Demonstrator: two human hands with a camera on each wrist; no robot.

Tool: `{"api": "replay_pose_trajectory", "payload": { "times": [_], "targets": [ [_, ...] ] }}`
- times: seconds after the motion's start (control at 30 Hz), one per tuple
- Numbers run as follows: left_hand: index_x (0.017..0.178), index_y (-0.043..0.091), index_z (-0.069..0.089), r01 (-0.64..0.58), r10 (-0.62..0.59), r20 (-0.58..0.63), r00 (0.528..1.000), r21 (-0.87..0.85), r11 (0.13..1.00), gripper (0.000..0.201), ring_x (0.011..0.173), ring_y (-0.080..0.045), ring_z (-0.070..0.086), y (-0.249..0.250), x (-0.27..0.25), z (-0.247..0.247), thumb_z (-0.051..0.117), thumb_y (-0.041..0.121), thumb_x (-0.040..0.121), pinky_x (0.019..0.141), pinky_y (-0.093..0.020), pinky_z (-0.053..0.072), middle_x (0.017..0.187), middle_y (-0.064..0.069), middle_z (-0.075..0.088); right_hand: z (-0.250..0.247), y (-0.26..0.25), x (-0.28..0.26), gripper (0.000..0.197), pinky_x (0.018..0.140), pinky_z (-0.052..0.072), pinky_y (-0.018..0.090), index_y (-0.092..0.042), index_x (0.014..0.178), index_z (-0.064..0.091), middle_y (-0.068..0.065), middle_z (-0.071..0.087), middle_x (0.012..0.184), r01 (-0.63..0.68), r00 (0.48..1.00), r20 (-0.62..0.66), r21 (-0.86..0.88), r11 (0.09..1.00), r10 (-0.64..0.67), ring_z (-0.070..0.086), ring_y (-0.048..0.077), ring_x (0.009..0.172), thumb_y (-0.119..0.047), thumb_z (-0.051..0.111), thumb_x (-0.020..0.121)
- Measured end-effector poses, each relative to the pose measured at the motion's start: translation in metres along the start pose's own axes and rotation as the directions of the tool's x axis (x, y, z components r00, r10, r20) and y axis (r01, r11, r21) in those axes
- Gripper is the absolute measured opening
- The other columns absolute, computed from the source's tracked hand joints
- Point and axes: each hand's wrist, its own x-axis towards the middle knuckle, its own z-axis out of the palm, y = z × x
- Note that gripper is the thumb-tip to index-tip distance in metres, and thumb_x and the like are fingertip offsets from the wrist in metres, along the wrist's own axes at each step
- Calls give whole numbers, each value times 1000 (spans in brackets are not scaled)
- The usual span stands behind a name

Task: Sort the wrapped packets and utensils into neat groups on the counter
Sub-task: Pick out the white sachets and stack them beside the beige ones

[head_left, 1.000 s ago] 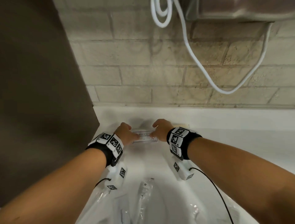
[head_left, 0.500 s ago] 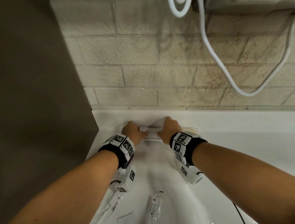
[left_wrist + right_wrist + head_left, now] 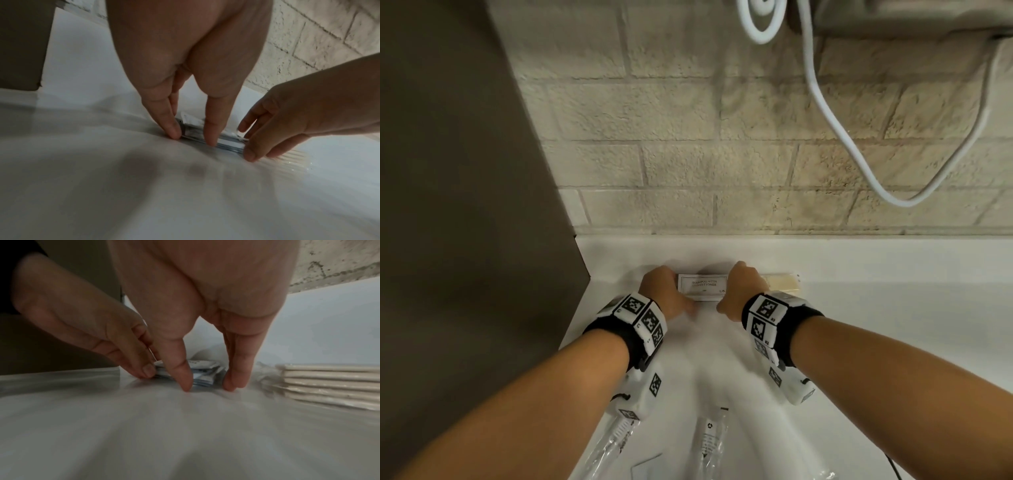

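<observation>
From above, your left hand (image 3: pixel 666 291) and right hand (image 3: pixel 743 287) bracket a small stack of flat white sachets (image 3: pixel 702 286) at the back of the white counter (image 3: pixel 893 308), close to the beige brick wall (image 3: pixel 688 137); only the top sachet shows there, and your knuckles hide the fingertips. The wrist views fill that in: the stack (image 3: pixel 197 373) is several thin, slightly crumpled packets with bluish edges, and on each hand the thumb sits at the near edge while the fingers (image 3: pixel 234 369) stand almost straight, tips down on the counter against an end of the stack, squeezing it from both sides rather than wrapping round it. The top label reads "SHAMPOO WITH CONDITIONER" inside a thin rectangular border; the smaller marks beneath are too small to read. Just right of the sachets, past your right hand, lies a pile of flat cream-coloured slabs in clear wrap (image 3: pixel 333 382), whose layers show only in the right wrist view. Nearer you than the sachets, the head view shows long clear-wrapped utensils (image 3: pixel 710 442) lying on the counter.
</observation>
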Motion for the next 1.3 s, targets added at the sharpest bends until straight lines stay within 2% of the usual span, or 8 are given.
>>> {"api": "replay_pose_trajectory", "payload": {
  "times": [0.13, 0.3, 0.53, 0.9, 1.03, 1.17, 1.23, 1.3],
  "targets": [
    [102, 12, 77, 12, -12, -2, 1000, 7, 1000, 40, 91, -18, 70, -2, 10, 3, 87, 15, 63, 75, -22, 52, 97, -6, 76, -2, 0, 6, 34, 54, 43, 23, -1, 107, 54, 7, 57, 96, 8, 1000, 20, 1, 1000, -8, 54, 20, 76, -14, 69, 80],
    [102, 11, 76, -6, 7, -12, 1000, 29, 1000, 36, 92, -20, 70, 1, 17, 11, 83, 15, 67, 78, -24, 54, 99, -8, 75, -4, 5, 10, 25, 46, 39, 18, -10, 72, 44, 4, 50, 87, 10, 1000, -2, -20, 1000, -10, 51, 18, 75, -13, 66, 84],
    [102, 7, 76, 10, -10, -10, 1000, 45, 999, 38, 92, -23, 70, 2, 21, 13, 85, 13, 66, 72, -23, 49, 100, -11, 75, -4, 6, 15, 36, 41, 32, 16, -12, 62, 35, -1, 39, 64, -7, 1000, 5, -11, 1000, 7, 44, 11, 55, -10, 62, 86],
    [107, 6, 72, 40, -42, 26, 999, 70, 997, 39, 96, -24, 68, 1, 15, 7, 81, 12, 69, 79, -27, 52, 105, -11, 74, -9, 1, 5, 33, 40, 32, 18, -11, 60, 37, 1, 41, 61, -8, 1000, 29, -76, 997, 10, 38, 11, 49, -8, 60, 83],
    [126, 1, 57, 117, -118, 3, 993, 75, 990, 64, 115, -27, 61, 7, -3, -9, 83, 23, 72, 98, -32, 48, 123, -13, 65, -21, -2, -12, 33, 39, 32, 21, -10, 59, 39, 1, 43, 59, -5, 1000, 17, -59, 998, 6, 40, 12, 47, -8, 63, 81],
    [133, 6, 55, 94, -92, -30, 995, 70, 993, 68, 123, -25, 55, 20, -39, -34, 81, 29, 74, 103, -30, 44, 135, -11, 57, -33, -4, -56, 21, 47, 43, 23, -8, 69, 51, 6, 57, 75, 63, 997, 50, -28, 998, -61, 59, 23, 68, -15, 68, 78],
    [130, 7, 57, 87, -87, -13, 996, 47, 995, 65, 120, -25, 57, 21, -70, -41, 81, 28, 73, 102, -32, 46, 134, -10, 58, -31, -3, -92, 29, 70, 55, 31, -4, 98, 62, 9, 64, 100, 137, 983, 129, -50, 989, -130, 64, 27, 96, -25, 69, 79],
    [125, 9, 59, 78, -78, 5, 997, 4, 997, 59, 113, -26, 61, 17, -96, -42, 80, 29, 73, 99, -36, 50, 128, -9, 61, -23, 4, -120, 52, 91, 52, 35, -6, 121, 57, 9, 60, 122, 201, 970, 157, -92, 975, -185, 58, 26, 112, -36, 69, 80]
  ]
}}
